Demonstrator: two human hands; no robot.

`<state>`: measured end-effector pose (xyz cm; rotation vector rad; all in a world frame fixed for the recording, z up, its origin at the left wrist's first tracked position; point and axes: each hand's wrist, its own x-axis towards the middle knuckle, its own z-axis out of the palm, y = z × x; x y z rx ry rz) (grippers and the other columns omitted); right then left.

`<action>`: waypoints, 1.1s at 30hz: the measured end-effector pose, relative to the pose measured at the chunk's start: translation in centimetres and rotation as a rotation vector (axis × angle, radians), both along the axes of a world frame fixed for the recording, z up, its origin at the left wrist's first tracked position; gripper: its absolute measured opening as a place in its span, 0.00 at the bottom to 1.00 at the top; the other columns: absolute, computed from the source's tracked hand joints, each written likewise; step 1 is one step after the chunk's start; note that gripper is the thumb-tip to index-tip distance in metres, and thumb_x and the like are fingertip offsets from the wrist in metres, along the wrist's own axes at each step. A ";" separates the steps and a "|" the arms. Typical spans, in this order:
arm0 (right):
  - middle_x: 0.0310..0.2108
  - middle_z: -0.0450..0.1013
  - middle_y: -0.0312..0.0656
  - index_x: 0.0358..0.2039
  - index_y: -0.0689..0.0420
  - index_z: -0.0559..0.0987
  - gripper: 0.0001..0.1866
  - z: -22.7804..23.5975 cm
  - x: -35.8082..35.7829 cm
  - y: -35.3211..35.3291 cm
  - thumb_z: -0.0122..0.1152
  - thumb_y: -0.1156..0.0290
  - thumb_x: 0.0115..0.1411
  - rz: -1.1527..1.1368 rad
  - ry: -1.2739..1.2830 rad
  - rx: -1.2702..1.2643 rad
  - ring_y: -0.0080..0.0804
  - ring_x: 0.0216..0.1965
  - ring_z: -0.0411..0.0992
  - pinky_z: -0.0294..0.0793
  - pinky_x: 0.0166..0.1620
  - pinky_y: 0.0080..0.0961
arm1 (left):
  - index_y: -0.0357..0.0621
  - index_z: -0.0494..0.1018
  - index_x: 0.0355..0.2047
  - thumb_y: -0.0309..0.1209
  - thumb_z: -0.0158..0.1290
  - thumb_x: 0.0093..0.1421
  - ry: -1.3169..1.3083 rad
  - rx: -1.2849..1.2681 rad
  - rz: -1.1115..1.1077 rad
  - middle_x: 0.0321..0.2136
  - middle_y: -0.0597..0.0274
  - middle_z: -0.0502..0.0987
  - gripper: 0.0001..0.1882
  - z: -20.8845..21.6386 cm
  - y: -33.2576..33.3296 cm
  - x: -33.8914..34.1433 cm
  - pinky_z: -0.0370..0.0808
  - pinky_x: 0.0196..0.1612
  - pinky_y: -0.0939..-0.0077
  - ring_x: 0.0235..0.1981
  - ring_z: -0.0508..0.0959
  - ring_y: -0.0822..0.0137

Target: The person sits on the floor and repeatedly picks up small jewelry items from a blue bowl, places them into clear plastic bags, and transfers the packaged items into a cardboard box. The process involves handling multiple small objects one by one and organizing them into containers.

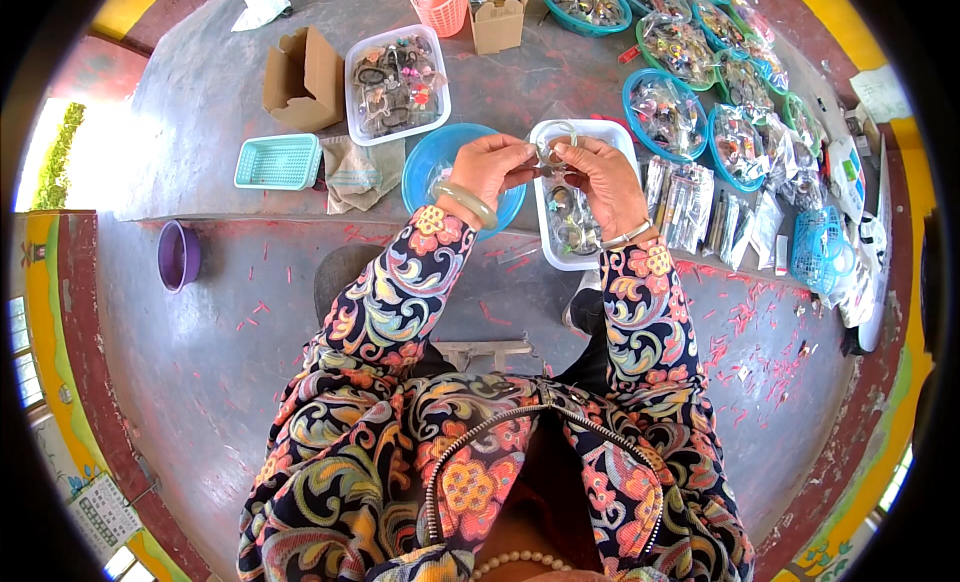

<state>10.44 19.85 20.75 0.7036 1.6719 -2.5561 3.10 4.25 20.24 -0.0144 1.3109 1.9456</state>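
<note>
White tray (543, 214) underneath, I see left hand (488, 170) and right hand (606, 174) both pinching a small ring-like piece (548, 156) between them, over the tray's far end, probably so anything slipping lands inside.

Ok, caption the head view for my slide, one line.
Left hand and right hand pinch a small item above a white tray, with a blue basin alongside.

At the upper middle of the frame, the left hand (486, 168) and right hand (606, 184) pinch a small piece (547, 155) above a white tub (572, 264). A blue bowl (424, 164) sits left of it. Filled baskets (630, 100) crowd the upper right; a purple bowl (179, 257) stands at left.
</note>
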 end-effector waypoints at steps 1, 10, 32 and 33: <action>0.24 0.72 0.30 0.30 0.56 0.78 0.09 0.1 0.0 0.0 0.60 0.66 0.50 -0.004 -0.006 0.002 0.15 0.25 0.65 0.60 0.31 0.14 | 0.38 0.70 0.29 0.28 0.51 0.54 0.007 -0.010 0.001 0.28 0.61 0.74 0.05 0.1 0.0 0.0 0.73 0.38 0.79 0.31 0.74 0.70; 0.23 0.72 0.32 0.28 0.56 0.77 0.08 0.2 0.1 -0.1 0.60 0.66 0.50 -0.009 -0.028 -0.038 0.17 0.24 0.66 0.60 0.29 0.14 | 0.44 0.70 0.25 0.31 0.53 0.53 0.099 -0.117 -0.069 0.23 0.68 0.73 0.06 0.3 0.2 0.0 0.66 0.26 0.86 0.26 0.72 0.78; 0.25 0.73 0.34 0.28 0.56 0.76 0.09 -0.7 0.0 0.1 0.62 0.67 0.47 -0.033 -0.064 -0.073 0.20 0.28 0.69 0.62 0.33 0.17 | 0.41 0.70 0.30 0.24 0.51 0.53 -0.084 0.082 -0.021 0.27 0.65 0.74 0.04 -0.2 0.4 0.2 0.65 0.24 0.91 0.23 0.71 0.80; 0.25 0.73 0.34 0.28 0.56 0.76 0.09 -0.7 0.0 0.1 0.63 0.66 0.47 -0.002 -0.067 -0.070 0.20 0.28 0.69 0.62 0.33 0.16 | 0.41 0.70 0.30 0.24 0.51 0.53 -0.082 0.076 -0.008 0.27 0.66 0.74 0.03 -0.3 0.4 0.1 0.65 0.24 0.91 0.23 0.70 0.80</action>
